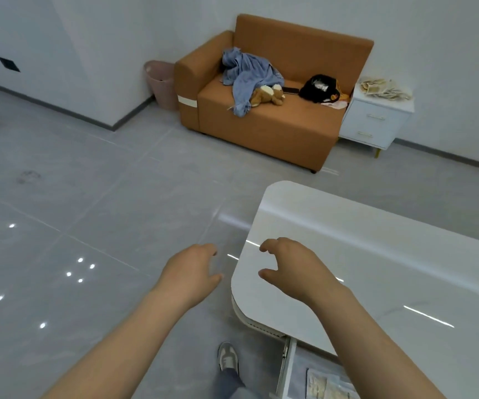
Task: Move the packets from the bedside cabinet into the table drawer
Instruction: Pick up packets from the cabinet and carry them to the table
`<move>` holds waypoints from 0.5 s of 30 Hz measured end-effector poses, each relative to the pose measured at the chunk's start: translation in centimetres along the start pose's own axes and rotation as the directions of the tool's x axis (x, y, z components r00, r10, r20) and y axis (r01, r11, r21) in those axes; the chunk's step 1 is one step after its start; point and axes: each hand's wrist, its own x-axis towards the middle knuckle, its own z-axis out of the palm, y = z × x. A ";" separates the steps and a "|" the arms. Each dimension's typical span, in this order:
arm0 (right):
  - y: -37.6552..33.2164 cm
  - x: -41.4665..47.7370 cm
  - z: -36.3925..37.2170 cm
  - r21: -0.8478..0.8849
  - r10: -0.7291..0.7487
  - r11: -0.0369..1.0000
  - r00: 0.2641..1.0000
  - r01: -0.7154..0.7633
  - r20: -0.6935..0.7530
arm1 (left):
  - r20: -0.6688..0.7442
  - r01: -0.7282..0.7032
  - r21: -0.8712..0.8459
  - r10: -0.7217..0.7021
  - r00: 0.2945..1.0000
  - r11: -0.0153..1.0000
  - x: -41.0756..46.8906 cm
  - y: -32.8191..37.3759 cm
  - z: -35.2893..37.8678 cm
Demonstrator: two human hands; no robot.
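Both hands hold nothing. The left hand (192,272) and the right hand (293,269) hang out in front with loose, bent fingers. The right hand is over the corner of the white table (376,240). Under that table the drawer (288,367) is pulled out, and a packet (323,381) lies in it. More packets (385,88) sit on top of the bedside cabinet (373,122), far off beside the sofa (261,122). The best thing now is to walk over, pick packets up with both hands, and leave the drawer open.

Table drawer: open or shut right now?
Open. The drawer is pulled out from under the table edge, and a packet shows lying inside it.
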 end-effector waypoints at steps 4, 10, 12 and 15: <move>-1.0 5.4 -2.4 0.024 -0.015 1.000 1.000 0.016 -0.025 | -0.025 0.009 -0.008 -0.010 1.000 1.000 4.6 -1.1 -3.3; -1.7 14.5 -7.5 0.061 -0.013 0.998 0.998 0.016 -0.059 | -0.069 0.030 0.000 -0.030 0.997 1.000 12.7 -1.7 -9.9; -1.7 17.3 -9.2 0.062 -0.012 0.998 0.998 0.016 -0.069 | -0.085 0.029 0.019 -0.028 0.996 0.999 15.3 -1.7 -11.7; -1.2 21.0 -11.2 0.074 0.006 0.997 0.997 0.001 -0.083 | -0.079 0.029 0.007 -0.029 0.996 1.000 19.4 -1.8 -13.6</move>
